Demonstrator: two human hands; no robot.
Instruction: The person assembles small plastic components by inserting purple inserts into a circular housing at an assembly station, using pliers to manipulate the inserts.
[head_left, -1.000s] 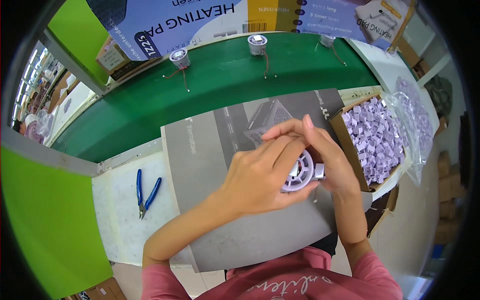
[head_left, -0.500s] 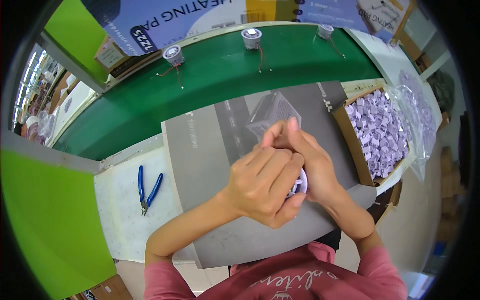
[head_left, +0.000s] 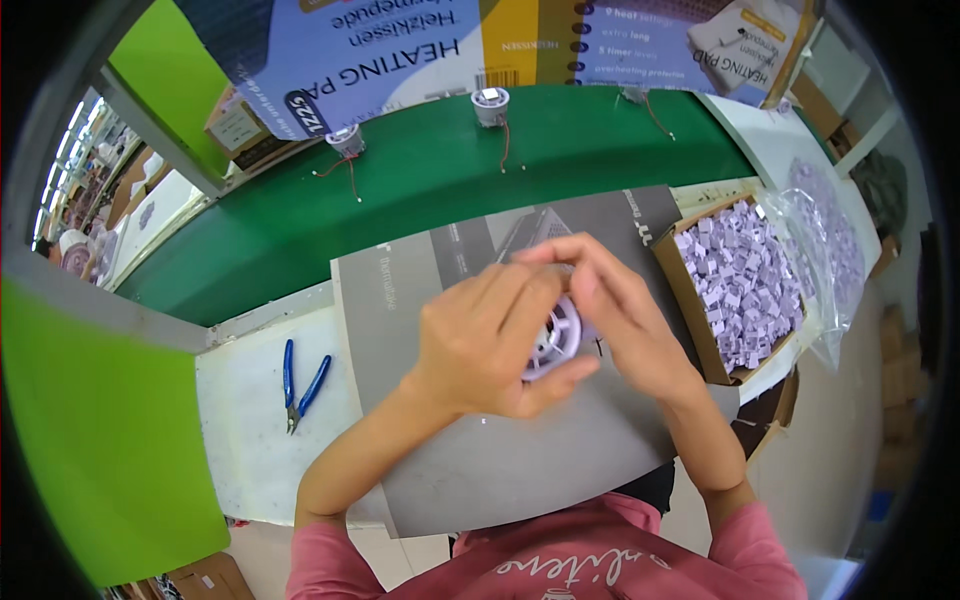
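Together both hands (head_left: 545, 335) clasp a round white fitting (head_left: 556, 338)

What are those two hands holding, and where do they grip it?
A small round white finned part, held between both hands: left hand cups its side and underside, right hand pinches its top-right edge.

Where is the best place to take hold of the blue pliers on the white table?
Probably from above, across the two blue handles of the pliers: they lie flat on the white table, handles spread toward the green belt, metal tip pointing toward the person.
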